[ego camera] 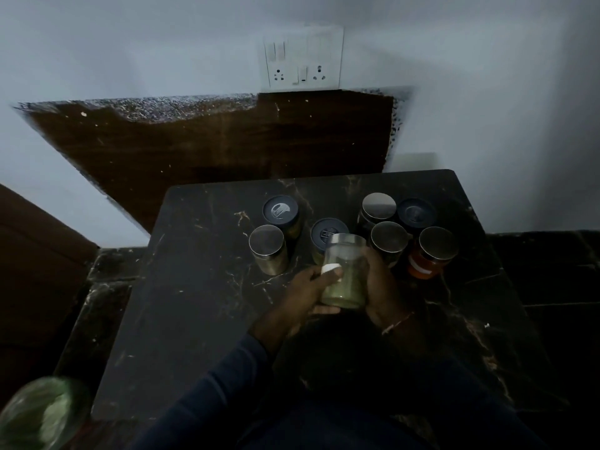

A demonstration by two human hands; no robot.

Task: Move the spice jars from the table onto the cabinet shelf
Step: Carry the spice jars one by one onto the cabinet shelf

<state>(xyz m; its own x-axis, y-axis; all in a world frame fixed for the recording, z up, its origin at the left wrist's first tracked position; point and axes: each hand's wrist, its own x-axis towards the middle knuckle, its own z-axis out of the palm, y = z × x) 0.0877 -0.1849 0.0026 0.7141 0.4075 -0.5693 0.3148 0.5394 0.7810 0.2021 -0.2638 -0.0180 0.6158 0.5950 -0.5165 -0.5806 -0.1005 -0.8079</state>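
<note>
1. In the near left corner a blurred green glass container (42,414) shows beside the bench (194,303); we cannot make out more of it.
2. A dark blue sleeve (211,384) runs up to the left hand (305,289).
3. Both hands grip one clear glass jar (349,287) of greenish powder over the middle of the dark marbled bench. The left hand has its thumb across the jar's white label and fingers curled under the base. The right hand (381,287) wraps the jar's right side.
4. Just behind the held jar stands a dark-lidded jar (324,233). To its left are a steel-lidded jar (268,250) and a second dark-lidded jar (281,212).
5. To the right four more jars cluster together: an orange jar (433,254), a short steel-lidded jar (388,238), a tall steel-lidded jar (378,207) and a far dark-lidded jar (415,214).
6. Beyond the bench we see a brown wooden panel (227,141) against the wall.
7. Above the panel is a white switchboard (303,58).
</note>
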